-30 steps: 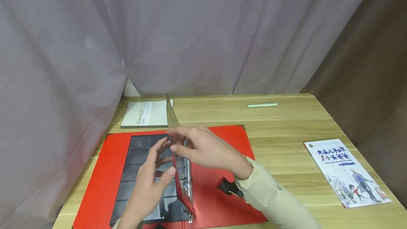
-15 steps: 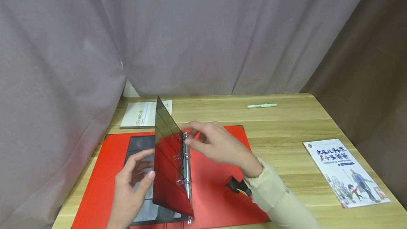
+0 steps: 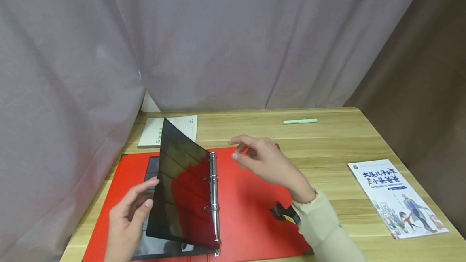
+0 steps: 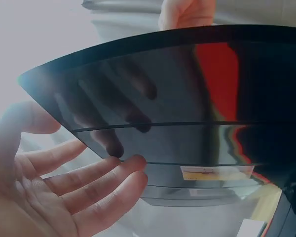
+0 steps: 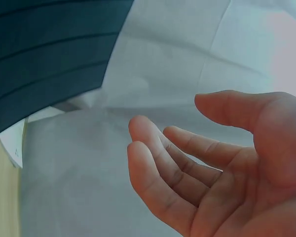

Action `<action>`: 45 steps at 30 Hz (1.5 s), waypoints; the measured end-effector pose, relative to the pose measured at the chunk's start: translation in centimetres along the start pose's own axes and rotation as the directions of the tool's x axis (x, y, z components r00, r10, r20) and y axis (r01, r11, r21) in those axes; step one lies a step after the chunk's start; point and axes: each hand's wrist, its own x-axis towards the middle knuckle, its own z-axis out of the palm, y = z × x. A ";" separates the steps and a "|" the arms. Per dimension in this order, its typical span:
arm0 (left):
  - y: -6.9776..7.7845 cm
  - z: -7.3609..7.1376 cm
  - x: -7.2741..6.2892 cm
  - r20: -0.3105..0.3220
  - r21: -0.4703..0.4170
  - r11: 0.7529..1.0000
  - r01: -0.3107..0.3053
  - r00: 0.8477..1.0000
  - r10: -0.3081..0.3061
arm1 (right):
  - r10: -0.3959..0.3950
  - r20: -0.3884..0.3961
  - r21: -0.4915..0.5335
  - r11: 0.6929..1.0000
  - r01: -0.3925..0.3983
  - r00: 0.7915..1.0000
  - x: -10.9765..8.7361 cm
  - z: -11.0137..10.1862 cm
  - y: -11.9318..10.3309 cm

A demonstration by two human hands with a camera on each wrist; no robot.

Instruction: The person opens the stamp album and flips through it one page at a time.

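A dark, smoky ring-binder page (image 3: 182, 189) with several strips stands tilted up from the metal rings (image 3: 214, 189) of an opened red binder (image 3: 251, 213). My left hand (image 3: 127, 213) is at the page's left edge. In the left wrist view, the long, nearly straight fingers (image 4: 108, 190) lie against the page's underside, and the thumb is beside its edge. My right hand (image 3: 269, 163) hovers over the binder's right cover, apart from the page. Its fingers are loosely bent with nothing between them, as the right wrist view also shows. Another dark page (image 3: 164, 248) lies beneath the raised one.
A pale notebook (image 3: 147, 134) lies behind the binder at the left, partly hidden by the page. A light green pen (image 3: 300, 121) is at the back of the wooden table (image 3: 327, 144). A picture book (image 3: 397, 201) lies on the right. Grey curtains (image 3: 236, 43) hang behind.
The raised page has swung leftward and down, my left hand moving left along with it. My right hand has let go of the page by the rings and drawn away to the right.
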 end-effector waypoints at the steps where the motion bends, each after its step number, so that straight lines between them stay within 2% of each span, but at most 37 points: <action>1: -0.2 -0.2 0.0 -0.007 -0.008 1.000 0.008 1.000 -0.008 | 0.007 -0.002 0.004 1.000 -0.007 1.000 -0.1 -0.1 0.2; 4: -0.5 -0.8 -0.2 -0.024 -0.007 0.999 0.047 0.999 -0.048 | 0.034 -0.008 0.017 0.999 -0.033 0.999 -0.3 -0.5 0.8; 6: -0.7 -1.1 -0.3 -0.034 0.007 0.995 0.100 0.994 -0.100 | 0.056 -0.014 0.026 0.998 -0.055 0.998 -0.5 -0.7 1.1; 11: -1.3 -2.1 -0.6 -0.047 0.032 0.973 0.230 0.972 -0.229 | 0.108 -0.046 0.027 0.994 -0.107 0.993 -0.9 -1.0 2.2; 12: -1.5 -2.3 -0.7 -0.044 0.017 0.972 0.236 0.971 -0.235 | 0.115 -0.053 0.019 0.993 -0.115 0.992 -1.0 -1.0 2.5; 15: -2.4 -2.9 -1.0 -0.028 -0.055 0.972 0.228 0.973 -0.229 | 0.126 -0.067 -0.021 0.992 -0.128 0.990 -1.3 -1.0 3.4; 18: -3.4 -3.6 -1.4 -0.012 -0.133 0.974 0.184 0.982 -0.187 | 0.123 -0.069 -0.054 0.991 -0.126 0.990 -1.7 -0.8 4.5; 19: -3.7 -3.7 -1.5 -0.015 -0.134 0.976 0.170 0.985 -0.173 | 0.126 -0.068 -0.057 0.990 -0.130 0.990 -1.8 -0.8 4.9; 22: -4.4 -4.1 -1.8 -0.029 -0.107 0.985 0.136 0.990 -0.140 | 0.150 -0.062 -0.055 0.987 -0.154 0.987 -2.1 -0.5 5.9; 25: -5.1 -4.4 -2.1 -0.043 -0.041 0.993 0.113 0.992 -0.115 | 0.192 -0.053 -0.063 0.979 -0.195 0.980 -2.3 -0.3 7.0; 34: -6.7 -5.1 -2.9 -0.058 -0.005 0.987 0.160 0.985 -0.160 | 0.301 0.045 -0.185 0.940 -0.288 0.953 -2.1 0.5 10.1; 37: -7.2 -5.2 -3.1 -0.072 0.069 0.980 0.187 0.981 -0.182 | 0.349 0.061 -0.214 0.920 -0.329 0.935 -1.8 0.8 11.0; 39: -7.6 -5.2 -3.2 -0.082 0.129 0.966 0.224 0.973 -0.215 | 0.376 0.067 -0.230 0.907 -0.352 0.924 -1.7 0.9 11.8; 41: -8.0 -5.3 -3.3 -0.089 0.209 0.939 0.275 0.961 -0.262 | 0.401 0.065 -0.241 0.895 -0.376 0.914 -1.5 0.9 12.5; 42: -8.1 -5.3 -3.3 -0.090 0.224 0.923 0.312 0.950 -0.299 | 0.410 0.064 -0.250 0.889 -0.383 0.910 -1.4 1.0 12.8; 45: -8.6 -5.4 -3.4 -0.071 0.234 0.866 0.442 0.896 -0.438 | 0.427 0.059 -0.285 0.873 -0.395 0.902 -1.2 1.0 13.8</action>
